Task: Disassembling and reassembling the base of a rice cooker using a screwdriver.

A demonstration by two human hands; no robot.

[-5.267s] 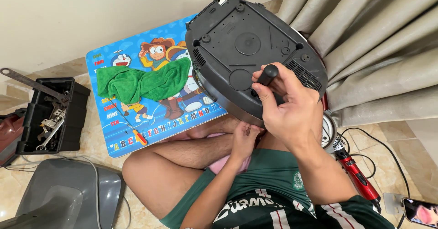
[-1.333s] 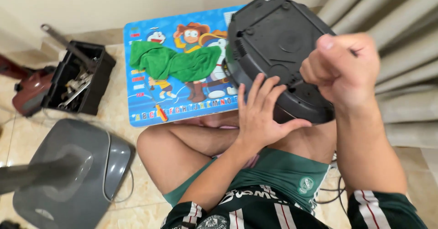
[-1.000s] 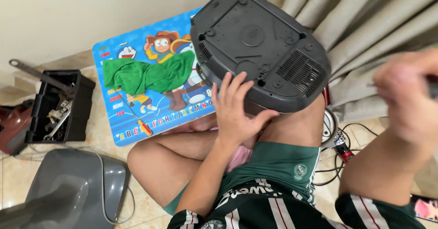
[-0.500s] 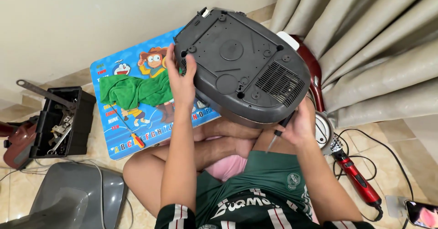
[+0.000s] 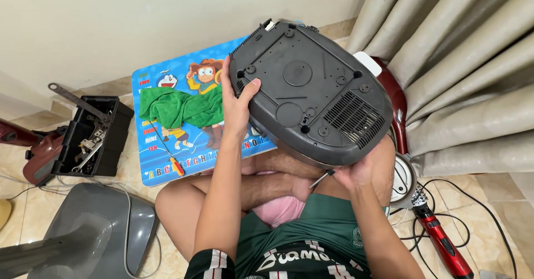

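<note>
Propped upside down on the person's lap, the dark grey appliance is steadied only by the left hand clasping its edge, while the right hand beneath pinches a small screwdriver, so the housing could slide floorward.

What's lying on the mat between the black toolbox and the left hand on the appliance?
In the head view, a crumpled green cloth lies on the cartoon mat between the black toolbox and the left hand; a small orange-handled screwdriver lies just below it.
</note>
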